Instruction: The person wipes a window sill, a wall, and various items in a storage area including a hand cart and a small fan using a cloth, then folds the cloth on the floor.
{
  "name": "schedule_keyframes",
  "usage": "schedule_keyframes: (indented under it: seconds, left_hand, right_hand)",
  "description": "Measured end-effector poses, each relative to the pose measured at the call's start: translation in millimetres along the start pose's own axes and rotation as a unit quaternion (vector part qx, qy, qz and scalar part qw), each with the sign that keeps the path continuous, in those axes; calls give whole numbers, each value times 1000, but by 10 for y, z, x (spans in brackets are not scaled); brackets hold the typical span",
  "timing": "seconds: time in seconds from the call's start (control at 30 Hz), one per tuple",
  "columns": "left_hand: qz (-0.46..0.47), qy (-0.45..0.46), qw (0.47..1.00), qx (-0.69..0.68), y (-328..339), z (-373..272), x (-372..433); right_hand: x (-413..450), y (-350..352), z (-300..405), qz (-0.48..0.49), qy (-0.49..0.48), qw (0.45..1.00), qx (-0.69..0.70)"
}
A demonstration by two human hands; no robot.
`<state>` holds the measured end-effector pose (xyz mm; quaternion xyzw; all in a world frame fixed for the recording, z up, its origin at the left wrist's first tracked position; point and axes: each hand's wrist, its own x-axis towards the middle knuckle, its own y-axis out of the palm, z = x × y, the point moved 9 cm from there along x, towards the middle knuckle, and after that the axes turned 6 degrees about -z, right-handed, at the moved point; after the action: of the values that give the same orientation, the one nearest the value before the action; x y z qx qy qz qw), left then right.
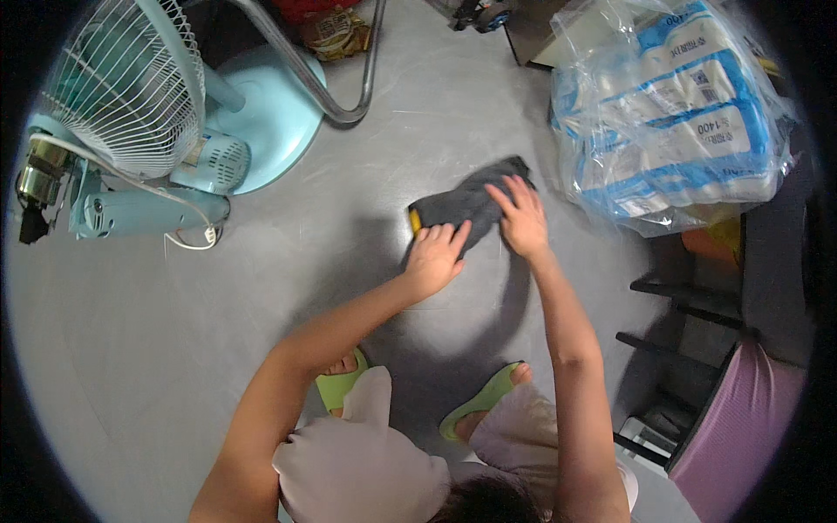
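A dark grey cloth [467, 199] lies bunched on the grey floor before me, a small yellow strip [415, 222] showing at its left end. My left hand [435, 258] rests on its near left part, thumb spread away from the fingers. Farther right, my right hand [525, 219] presses flat on the cloth's right end with fingers apart. Both palms face down, so their undersides are hidden. Neither hand visibly pinches the fabric.
A light-blue fan [271, 124] stands at left near a curved metal tube [356, 118]. Plastic-wrapped white-and-blue packs [680, 118] sit at right. Below them are a black rack [686, 307] and pink fabric [739, 425]. My feet wear green slippers [480, 402].
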<state>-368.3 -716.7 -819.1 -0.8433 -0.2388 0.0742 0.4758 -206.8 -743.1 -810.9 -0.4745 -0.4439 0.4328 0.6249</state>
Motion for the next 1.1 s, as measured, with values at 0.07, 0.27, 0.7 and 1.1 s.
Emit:
schedule_keyframes:
  seconds: [0.07, 0.27, 0.7, 1.1]
  left_hand:
    - [-1, 81, 997, 17, 88, -226, 170]
    - [27, 104, 993, -51, 64, -104, -61]
    - [151, -124, 974, -115, -37, 438, -1078]
    - [216, 128, 956, -153, 962, -1119, 488]
  right_hand:
    - [-489, -138, -372, -30, 103, 994, -15]
    - [-1288, 169, 185, -130, 339, 929, -68]
    - [-317, 335, 909, 67, -180, 978, 85]
    - [-2079, -143, -1423, -12, 479, 877, 10]
